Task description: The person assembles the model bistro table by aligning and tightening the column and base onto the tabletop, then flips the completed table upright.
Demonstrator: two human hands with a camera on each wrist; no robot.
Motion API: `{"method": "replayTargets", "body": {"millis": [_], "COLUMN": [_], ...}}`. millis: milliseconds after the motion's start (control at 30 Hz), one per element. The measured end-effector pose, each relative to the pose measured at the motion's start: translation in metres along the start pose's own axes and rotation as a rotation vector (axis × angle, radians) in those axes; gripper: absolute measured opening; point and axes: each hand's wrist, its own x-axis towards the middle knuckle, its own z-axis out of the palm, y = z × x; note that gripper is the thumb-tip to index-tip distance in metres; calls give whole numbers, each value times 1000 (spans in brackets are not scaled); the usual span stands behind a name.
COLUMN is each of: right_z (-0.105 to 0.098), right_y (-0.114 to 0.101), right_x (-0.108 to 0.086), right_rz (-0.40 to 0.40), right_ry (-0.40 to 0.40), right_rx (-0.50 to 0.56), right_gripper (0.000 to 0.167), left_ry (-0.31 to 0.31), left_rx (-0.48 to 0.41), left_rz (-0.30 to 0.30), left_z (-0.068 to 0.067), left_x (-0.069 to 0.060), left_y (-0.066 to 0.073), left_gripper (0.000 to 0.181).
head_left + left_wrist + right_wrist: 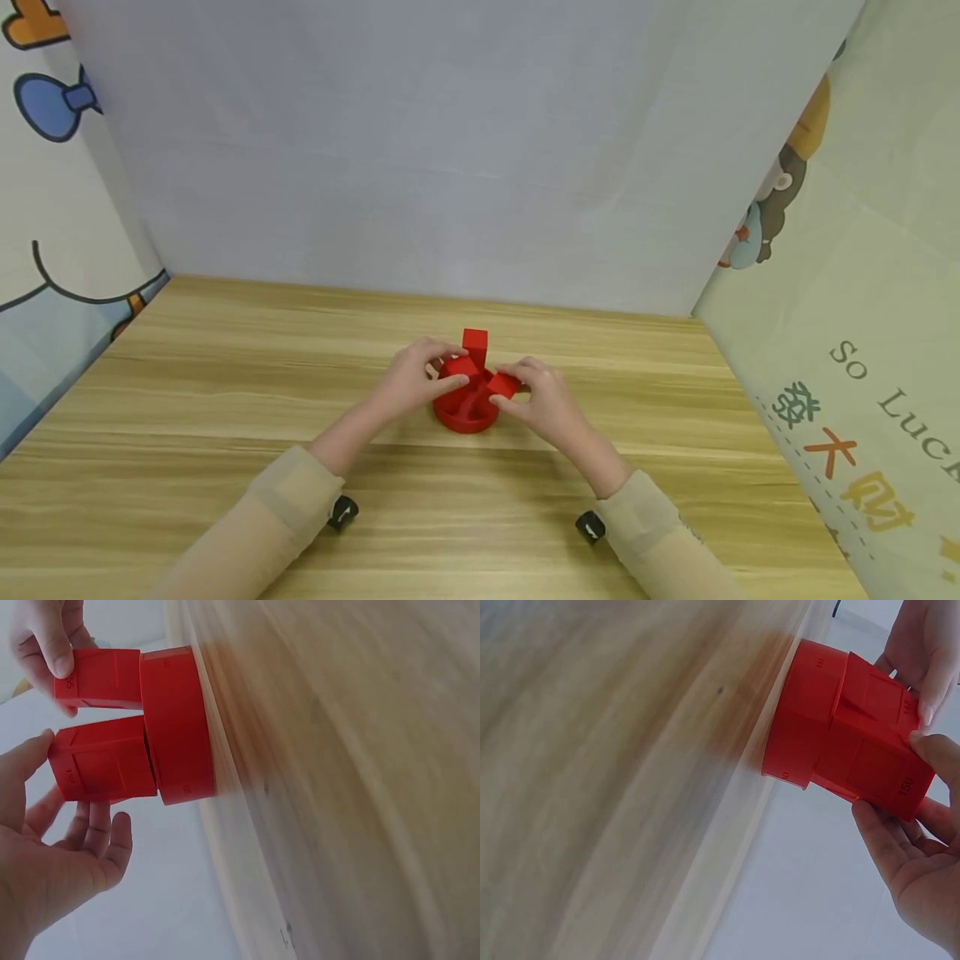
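Observation:
A round red holder with raised walls inside stands on the table. My left hand grips a red block between thumb and fingers at the holder's left side. Opposite it, my right hand pinches another red block by its upper end. A third red block stands upright at the holder's back, with no hand on it. From the left wrist, both gripped blocks reach the rim of the holder; how deep they sit is hidden. Small raised digits mark the right hand's block.
The wood-grain table extends around the holder. A pale grey cloth wall rises behind it, with printed panels to the sides. Black wrist devices sit by both sleeves, low over the table.

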Motion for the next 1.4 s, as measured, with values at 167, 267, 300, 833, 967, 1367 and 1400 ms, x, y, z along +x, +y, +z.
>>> {"method": "replayTargets", "body": {"millis": [167,267,300,833,967,1367,1400], "right_z": [-1,-1,-1,-3,-3,-1,-1], "right_y": [0,0,0,-1,-1,-3,-3], "right_x": [-1,-1,-1,-2,-2,-1,-1], "right_rz": [-7,-11,-9,-2,-6,-10,-9], "right_ry": [5,7,6,5,2,8,7], "right_rx": [-2,-12,-13,-6,-11,-16,-18], "right_gripper": [40,39,40,40,40,39,39], "left_ry": [-84,-118,-128,-181,-39,135,128], "left_rx": [1,-30,-43,-117,-99,19,21], "left_rz": [77,101,105,112,21,-91,-85], "left_z": [-5,-8,-8,-9,-2,12,11], "left_x": [-3,-4,-4,-10,-11,-9,-9], "left_y": [-2,-3,-3,-4,3,25,24], "left_gripper": [38,42,44,46,46,36,35]}}
